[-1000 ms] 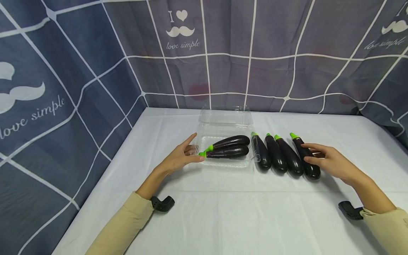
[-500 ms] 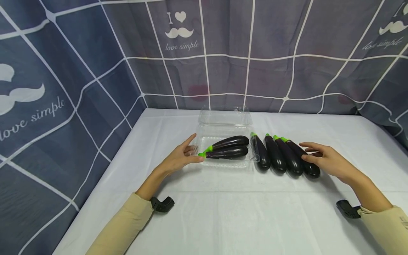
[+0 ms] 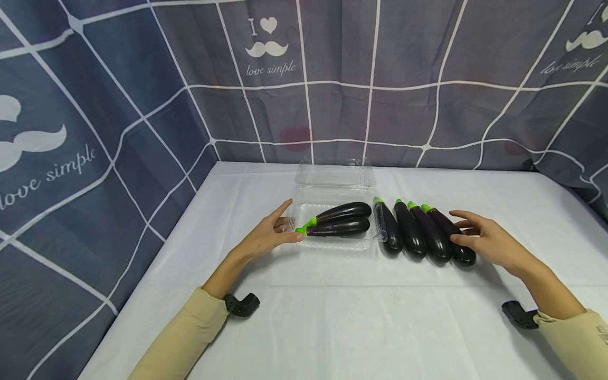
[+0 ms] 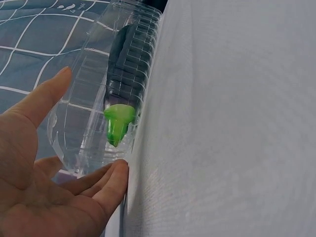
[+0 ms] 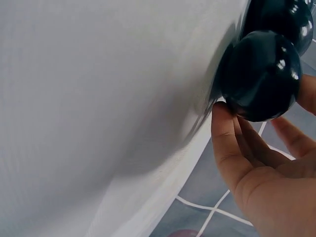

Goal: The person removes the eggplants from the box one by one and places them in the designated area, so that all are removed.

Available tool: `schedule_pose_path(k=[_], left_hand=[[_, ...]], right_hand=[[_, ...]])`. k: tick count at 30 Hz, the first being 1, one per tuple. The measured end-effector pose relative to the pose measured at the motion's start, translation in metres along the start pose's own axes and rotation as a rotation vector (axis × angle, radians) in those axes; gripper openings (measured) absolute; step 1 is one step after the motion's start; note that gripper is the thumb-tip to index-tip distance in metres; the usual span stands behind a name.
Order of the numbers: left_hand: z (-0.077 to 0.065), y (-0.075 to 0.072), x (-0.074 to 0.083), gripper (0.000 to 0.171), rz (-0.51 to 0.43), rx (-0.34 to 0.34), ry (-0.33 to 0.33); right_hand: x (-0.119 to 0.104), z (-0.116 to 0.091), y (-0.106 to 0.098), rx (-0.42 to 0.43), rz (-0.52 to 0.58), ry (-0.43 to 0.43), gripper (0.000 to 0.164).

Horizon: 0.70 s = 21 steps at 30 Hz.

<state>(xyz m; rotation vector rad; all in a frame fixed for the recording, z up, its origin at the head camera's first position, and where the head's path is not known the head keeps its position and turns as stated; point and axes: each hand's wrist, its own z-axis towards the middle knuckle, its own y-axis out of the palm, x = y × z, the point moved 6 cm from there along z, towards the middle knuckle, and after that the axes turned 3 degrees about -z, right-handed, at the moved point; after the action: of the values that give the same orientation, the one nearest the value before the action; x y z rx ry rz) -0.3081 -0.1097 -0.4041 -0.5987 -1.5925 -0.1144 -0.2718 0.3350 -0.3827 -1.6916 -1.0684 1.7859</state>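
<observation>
Left hand (image 3: 263, 237) is resting at clear container (image 3: 334, 191), fingers apart; right hand (image 3: 496, 243) is touching rightmost eggplant (image 3: 446, 224), fingers apart too, likely needing light pressure so it isn't rolling

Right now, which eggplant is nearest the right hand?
The rightmost eggplant in the row of four: it lies right beside the right hand, the others all farther left.

My head view looks forward and down across the tabletop (image 3: 304, 322); close in, my left wrist view shares its box (image 3: 334, 191), my right its eggplants (image 5: 261, 76).
</observation>
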Motion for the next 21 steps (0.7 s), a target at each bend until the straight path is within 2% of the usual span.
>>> schedule_pose_path(k=[12, 21], left_hand=[[-0.0014, 0.0003, 0.0000, 0.097, 0.007, -0.002, 0.020], [-0.0025, -0.0002, 0.0004, 0.097, 0.009, -0.005, 0.021]], right_hand=[[0.0022, -0.0007, 0.0040, -0.013, 0.014, 0.027, 0.070], [0.0031, -0.0009, 0.0039, -0.010, 0.002, 0.026, 0.067]])
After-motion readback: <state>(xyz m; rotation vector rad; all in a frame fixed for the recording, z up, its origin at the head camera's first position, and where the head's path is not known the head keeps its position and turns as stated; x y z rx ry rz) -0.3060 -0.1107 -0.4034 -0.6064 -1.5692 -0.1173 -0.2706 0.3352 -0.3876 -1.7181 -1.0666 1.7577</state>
